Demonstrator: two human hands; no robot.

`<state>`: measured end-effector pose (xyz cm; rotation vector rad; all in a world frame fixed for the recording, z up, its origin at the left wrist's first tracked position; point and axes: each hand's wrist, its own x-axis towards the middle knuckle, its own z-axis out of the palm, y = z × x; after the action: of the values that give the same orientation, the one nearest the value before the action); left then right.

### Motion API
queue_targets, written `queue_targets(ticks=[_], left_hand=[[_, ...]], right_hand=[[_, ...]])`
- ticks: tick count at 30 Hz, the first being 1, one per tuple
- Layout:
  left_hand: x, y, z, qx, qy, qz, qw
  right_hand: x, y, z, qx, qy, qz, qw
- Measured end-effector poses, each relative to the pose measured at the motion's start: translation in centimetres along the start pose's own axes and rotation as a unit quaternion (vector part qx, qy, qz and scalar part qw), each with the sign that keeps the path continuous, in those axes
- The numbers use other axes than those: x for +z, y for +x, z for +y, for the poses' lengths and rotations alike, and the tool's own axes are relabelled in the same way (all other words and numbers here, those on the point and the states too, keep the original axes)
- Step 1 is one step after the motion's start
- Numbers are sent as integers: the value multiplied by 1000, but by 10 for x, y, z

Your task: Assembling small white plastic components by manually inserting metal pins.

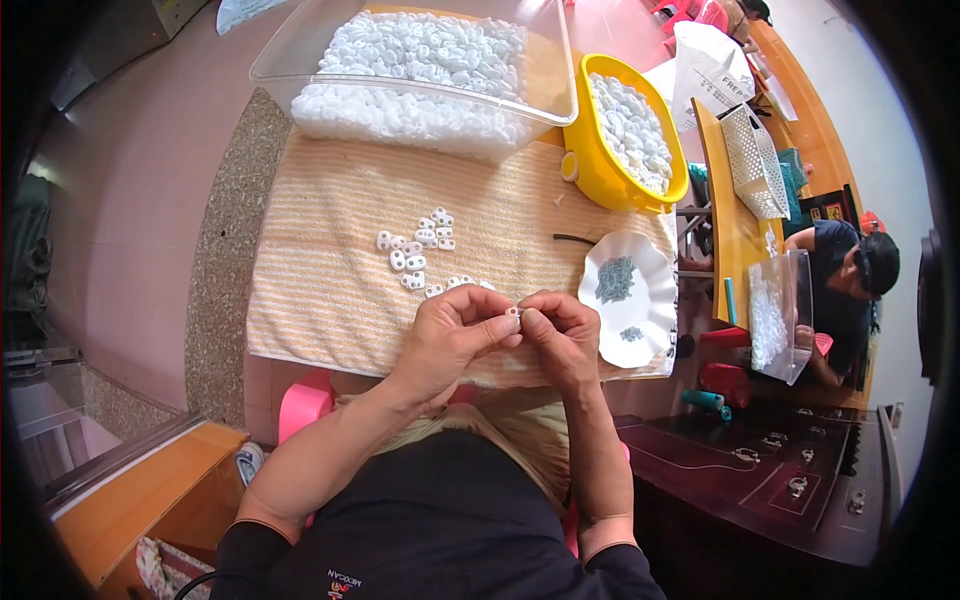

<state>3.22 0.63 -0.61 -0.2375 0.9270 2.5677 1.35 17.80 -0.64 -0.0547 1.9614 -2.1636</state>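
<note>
Over the near part of a striped towel, my two hands meet fingertip to fingertip. Between thumb and finger, my left hand pinches a small white plastic piece. My right hand is closed in a pinch at the same piece; whether it also holds something tiny is hidden. Several white two-holed plastic pieces lie loosely grouped beyond my left hand, a few partly behind its fingers. To the right of my right hand, a white scalloped plate carries a larger and a smaller heap of tiny grey parts.
A clear plastic bin full of white pieces stands at the far edge, beside a yellow tub of similar pieces. A thin dark rod lies by the plate. Another person sits at the right near a clear box.
</note>
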Motion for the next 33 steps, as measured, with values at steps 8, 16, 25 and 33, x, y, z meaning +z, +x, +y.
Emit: queue_targets(ticks=[8, 16, 25, 33], left_hand=[[1, -1, 4, -23, -26, 30, 999], [0, -1, 3, -30, -19, 27, 999], [0, -1, 4, -33, -13, 24, 999], [1, -2, 5, -35, -8, 26, 999]], right_hand=[[-2, 0, 1, 6, -33, 8, 999], [-2, 0, -1, 8, -33, -6, 999], [-3, 1, -3, 11, -48, -14, 999], [-2, 0, -5, 19, -39, -13, 999]])
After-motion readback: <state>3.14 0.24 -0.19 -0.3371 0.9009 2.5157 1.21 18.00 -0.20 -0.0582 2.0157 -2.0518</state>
